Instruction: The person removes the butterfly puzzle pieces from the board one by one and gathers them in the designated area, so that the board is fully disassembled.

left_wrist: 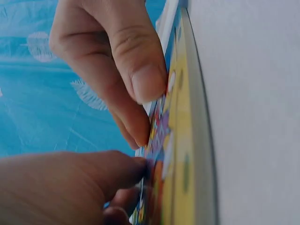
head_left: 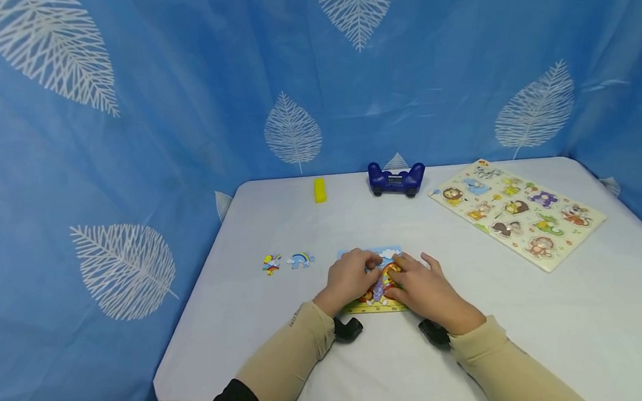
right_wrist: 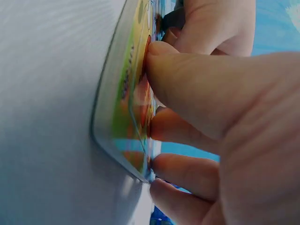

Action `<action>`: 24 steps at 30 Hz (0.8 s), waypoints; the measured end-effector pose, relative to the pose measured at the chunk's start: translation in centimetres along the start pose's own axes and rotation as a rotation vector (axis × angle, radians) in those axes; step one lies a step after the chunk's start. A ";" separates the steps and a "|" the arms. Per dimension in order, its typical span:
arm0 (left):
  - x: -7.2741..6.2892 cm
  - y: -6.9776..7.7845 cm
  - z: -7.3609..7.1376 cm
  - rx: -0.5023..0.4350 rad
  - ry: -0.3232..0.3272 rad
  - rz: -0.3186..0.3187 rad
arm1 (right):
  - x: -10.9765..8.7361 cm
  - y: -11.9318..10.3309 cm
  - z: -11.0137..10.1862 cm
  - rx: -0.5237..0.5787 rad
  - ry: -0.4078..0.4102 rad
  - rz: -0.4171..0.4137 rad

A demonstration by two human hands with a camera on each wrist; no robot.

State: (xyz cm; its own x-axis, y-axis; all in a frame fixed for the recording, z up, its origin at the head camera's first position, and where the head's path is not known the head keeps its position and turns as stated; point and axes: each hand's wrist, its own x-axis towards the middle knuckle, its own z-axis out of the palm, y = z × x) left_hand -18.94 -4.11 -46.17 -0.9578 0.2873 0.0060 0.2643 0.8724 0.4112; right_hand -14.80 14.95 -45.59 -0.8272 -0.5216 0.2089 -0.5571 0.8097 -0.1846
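Both hands are on a small jigsaw puzzle point(head_left: 376, 308) with a bright cartoon picture and a yellow lower edge, lying flat on the table. My left hand point(head_left: 351, 279) bends over its left half, with thumb and fingertips down on the picture. From the right, my right hand point(head_left: 425, 292) spreads over the other half. Its thumb point(right_wrist: 180, 77) and fingertips touch the printed surface. Much of the picture is hidden under the hands. Two loose puzzle pieces lie to the left: a multicoloured piece point(head_left: 271, 264) and a rainbow piece point(head_left: 300, 260).
A yellow block point(head_left: 320, 190) and a dark blue game controller point(head_left: 395, 180) lie toward the back of the white table point(head_left: 270, 343). At the right back rests a large animal puzzle board point(head_left: 516, 214). Blue leaf-patterned cloth point(head_left: 196, 85) hangs behind.
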 end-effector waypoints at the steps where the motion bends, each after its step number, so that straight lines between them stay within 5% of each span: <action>1: 0.0 0.1 0.1 0.008 0.007 0.003 | -0.1 0.0 -0.1 -0.013 0.015 -0.004; 10: 0.1 0.3 0.2 0.018 0.044 0.006 | -0.1 -0.1 -0.8 0.030 0.068 -0.052; 24: 0.0 0.6 0.0 -0.020 0.034 -0.074 | -0.1 -0.6 -1.0 0.069 0.009 -0.012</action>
State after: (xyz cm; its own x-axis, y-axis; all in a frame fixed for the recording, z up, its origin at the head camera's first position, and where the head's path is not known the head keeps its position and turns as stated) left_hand -18.74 -3.56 -45.90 -0.9780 0.2087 0.0063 0.1911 0.8823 0.4301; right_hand -14.31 14.78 -44.49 -0.8201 -0.5283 0.2198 -0.5707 0.7828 -0.2481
